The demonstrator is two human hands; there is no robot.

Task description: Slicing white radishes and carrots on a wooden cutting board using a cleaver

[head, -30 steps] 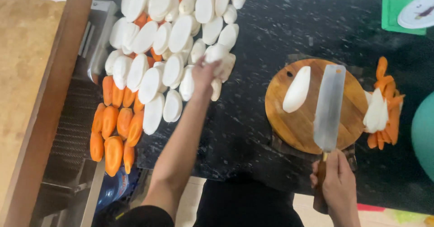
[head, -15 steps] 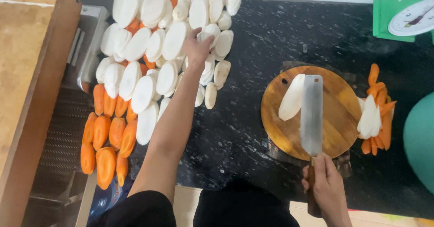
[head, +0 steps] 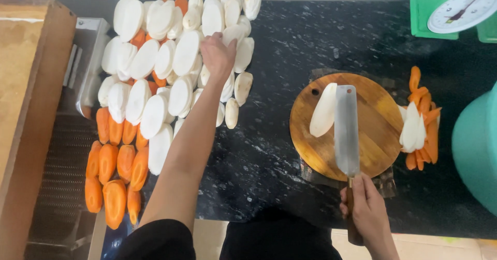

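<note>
My left hand reaches far into a heap of halved white radish pieces, fingers curled around one of them. My right hand grips the wooden handle of a cleaver, whose flat blade lies across a round wooden cutting board. One white radish half rests on the board, just left of the blade. Halved carrots lie in front of the white heap.
Cut carrot and radish strips are piled right of the board. A green kitchen scale stands at the back right, a teal container at the right edge, a wooden box on the left, all around a black stone counter.
My left hand has moved further back into the white heap. The cleaver and my right hand have held their place over the board.
</note>
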